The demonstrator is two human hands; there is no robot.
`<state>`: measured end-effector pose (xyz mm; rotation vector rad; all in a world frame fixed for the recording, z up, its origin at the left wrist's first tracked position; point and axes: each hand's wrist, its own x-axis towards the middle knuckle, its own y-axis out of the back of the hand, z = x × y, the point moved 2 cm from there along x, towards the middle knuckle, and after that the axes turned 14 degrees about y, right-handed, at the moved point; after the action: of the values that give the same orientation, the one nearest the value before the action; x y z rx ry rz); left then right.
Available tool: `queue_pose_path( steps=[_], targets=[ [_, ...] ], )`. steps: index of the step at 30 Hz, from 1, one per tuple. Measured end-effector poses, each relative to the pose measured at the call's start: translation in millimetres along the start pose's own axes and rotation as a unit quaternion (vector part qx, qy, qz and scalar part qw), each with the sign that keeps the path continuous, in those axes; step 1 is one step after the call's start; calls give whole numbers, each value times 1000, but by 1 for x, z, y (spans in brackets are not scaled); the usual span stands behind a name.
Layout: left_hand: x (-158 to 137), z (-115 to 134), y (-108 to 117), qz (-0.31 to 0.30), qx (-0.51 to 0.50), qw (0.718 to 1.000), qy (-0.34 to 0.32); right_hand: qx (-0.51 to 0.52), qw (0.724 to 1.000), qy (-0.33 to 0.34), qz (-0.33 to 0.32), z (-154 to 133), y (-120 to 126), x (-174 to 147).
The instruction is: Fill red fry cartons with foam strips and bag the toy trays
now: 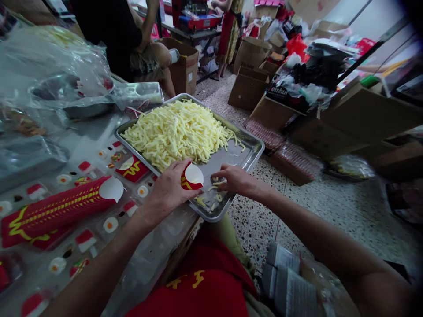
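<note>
Left hand (pixel 169 187) holds carton (pixel 192 175); right hand (pixel 235 179) apparently touches pale sticks (pixel 219 197).

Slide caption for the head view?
Left hand holds a red carton over a metal tray piled with pale sticks; right hand near loose pieces.

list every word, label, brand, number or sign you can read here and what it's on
"eishu", perhaps with one more letter: on the black packaging.
Yellow M-like mark, no other lettering readable: on the stacked red cartons.
Yellow marks on the red cloth: unreadable.
Label on the cardboard box: too small.
</note>
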<state>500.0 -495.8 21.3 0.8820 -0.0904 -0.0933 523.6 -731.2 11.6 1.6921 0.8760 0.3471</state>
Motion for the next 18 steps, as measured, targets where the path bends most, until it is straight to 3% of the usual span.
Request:
queue_pose_path(
  steps=[5, 11, 14, 18],
  targets=[
    [3, 8, -6, -35, 49, 998, 6, -38, 998, -50, -22, -5, -12, 4],
    [3, 20, -22, -36, 163, 986, -16, -76, 988, -127, 39, -20, -25, -3],
    [7, 22, -30, -57, 186, 980, -26, 53, 980, -158, 112, -3, -14, -7],
    [20, 31, -48, -107, 127, 986, -23, 321, 892, -162, 274, 19, 1, -5]
  ],
)
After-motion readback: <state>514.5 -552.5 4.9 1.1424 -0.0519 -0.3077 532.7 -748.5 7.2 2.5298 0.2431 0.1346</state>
